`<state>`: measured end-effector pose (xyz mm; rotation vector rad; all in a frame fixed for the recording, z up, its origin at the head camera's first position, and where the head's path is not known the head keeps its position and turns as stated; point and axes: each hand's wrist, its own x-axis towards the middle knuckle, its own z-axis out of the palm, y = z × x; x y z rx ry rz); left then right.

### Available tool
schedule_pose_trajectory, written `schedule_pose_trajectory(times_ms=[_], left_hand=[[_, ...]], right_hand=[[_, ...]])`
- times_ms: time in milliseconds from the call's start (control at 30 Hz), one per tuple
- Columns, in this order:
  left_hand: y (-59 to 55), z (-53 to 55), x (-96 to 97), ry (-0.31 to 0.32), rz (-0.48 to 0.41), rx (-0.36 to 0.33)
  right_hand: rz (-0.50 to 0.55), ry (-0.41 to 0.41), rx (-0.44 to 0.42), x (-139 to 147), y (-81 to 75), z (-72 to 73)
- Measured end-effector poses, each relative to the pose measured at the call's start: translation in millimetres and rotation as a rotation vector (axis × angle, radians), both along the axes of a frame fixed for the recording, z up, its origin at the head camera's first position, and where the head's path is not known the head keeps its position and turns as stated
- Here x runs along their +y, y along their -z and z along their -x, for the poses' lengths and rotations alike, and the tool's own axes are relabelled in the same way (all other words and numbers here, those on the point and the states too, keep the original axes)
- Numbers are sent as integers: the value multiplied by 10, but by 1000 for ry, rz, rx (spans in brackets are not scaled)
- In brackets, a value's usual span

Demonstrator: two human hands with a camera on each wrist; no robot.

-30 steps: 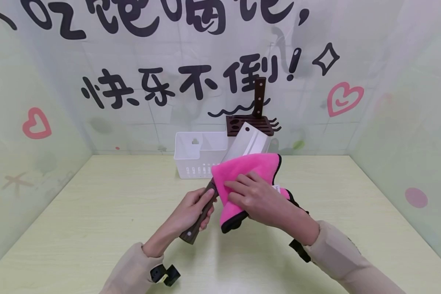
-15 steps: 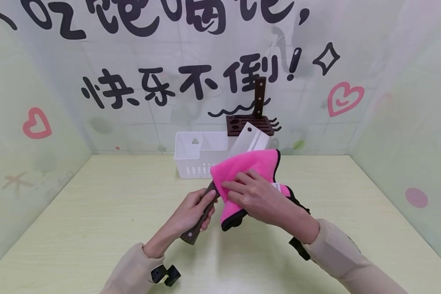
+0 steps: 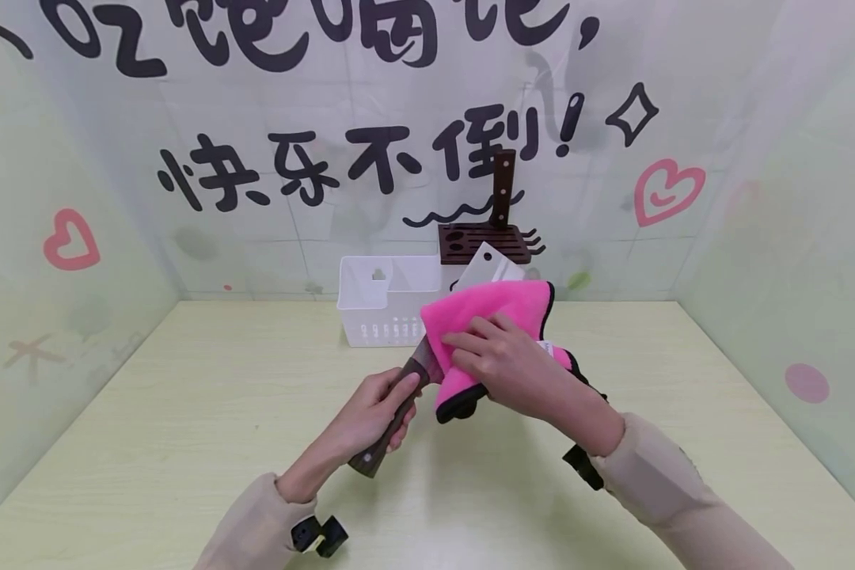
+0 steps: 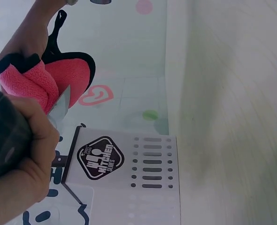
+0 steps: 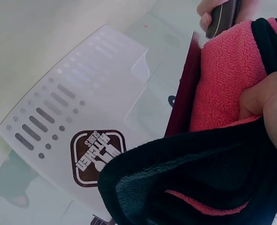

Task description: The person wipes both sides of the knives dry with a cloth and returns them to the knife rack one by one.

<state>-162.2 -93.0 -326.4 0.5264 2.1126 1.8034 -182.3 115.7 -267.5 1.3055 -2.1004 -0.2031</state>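
In the head view, my left hand (image 3: pixel 372 416) grips the dark wooden handle of a cleaver (image 3: pixel 479 273), its broad blade slanting up and to the right. A bright pink cloth (image 3: pixel 495 297) with black edging is wrapped over the blade's middle. My right hand (image 3: pixel 506 366) holds the cloth against the blade with bent fingers. The tip corner with its hole shows above the cloth, and a short length of metal shows by the handle. In the right wrist view, the folded cloth (image 5: pixel 225 77) covers one face of the blade (image 5: pixel 183 96).
A white plastic rack (image 3: pixel 363 326) with open compartments stands at the table's back. Its brown slotted top (image 3: pixel 459 252) has hooks on the right side, and an upright brown handle (image 3: pixel 503 186) rises there. Printed walls enclose the pale wooden table (image 3: pixel 207 412) on three sides.
My right hand and the cloth have shifted up and right along the blade, baring metal near the handle and covering more of the tip. My left hand stays nearly in place.
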Motion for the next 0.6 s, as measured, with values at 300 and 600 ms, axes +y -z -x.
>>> schedule_pose_trajectory(times_ms=[300,600], left_hand=[[8,-15,-12,1,15,18],[36,-14,-21,11,24,29]], right_hand=[[36,48,-45,128,-41,131],[77,81,-95,228,-48,240]])
